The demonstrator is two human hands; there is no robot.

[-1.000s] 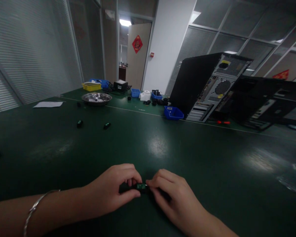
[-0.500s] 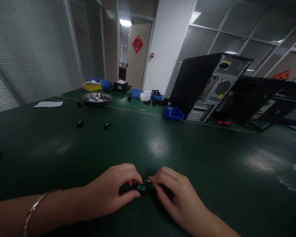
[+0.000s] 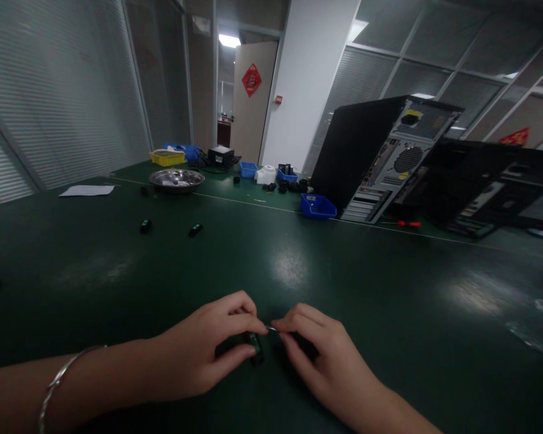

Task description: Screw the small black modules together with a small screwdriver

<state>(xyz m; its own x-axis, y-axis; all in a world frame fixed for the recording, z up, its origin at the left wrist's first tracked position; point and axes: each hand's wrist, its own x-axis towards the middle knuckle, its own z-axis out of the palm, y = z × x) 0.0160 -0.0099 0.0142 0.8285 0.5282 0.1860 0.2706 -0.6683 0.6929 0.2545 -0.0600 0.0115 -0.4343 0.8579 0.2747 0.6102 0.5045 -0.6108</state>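
In the head view, the only one I have, the small black case is at the bottom middle of the frame. It sits on a slant, and a bit of its green board shows. I can't tell if the case is touching the desk.

The left grip, a bare hand, is narrow and holds the case with thumb and fingers. The right grip is pinched tight on a thin shiny piece. The tip of that piece reaches the left pointing finger, just above the case.

I think the left grip could slip. The case is tiny and the fingers hide most of it, so one hard push might make it spin or pop out. The shiny piece is so thin that it could roll out of the pinch and be hard to find on the dark desk. If its tip is hard, a crooked poke could scratch the board or hurt the left finger. The dim light makes it hard for me to aim.

Two more black pieces, one and another, lie left of the middle, well away from both hands.
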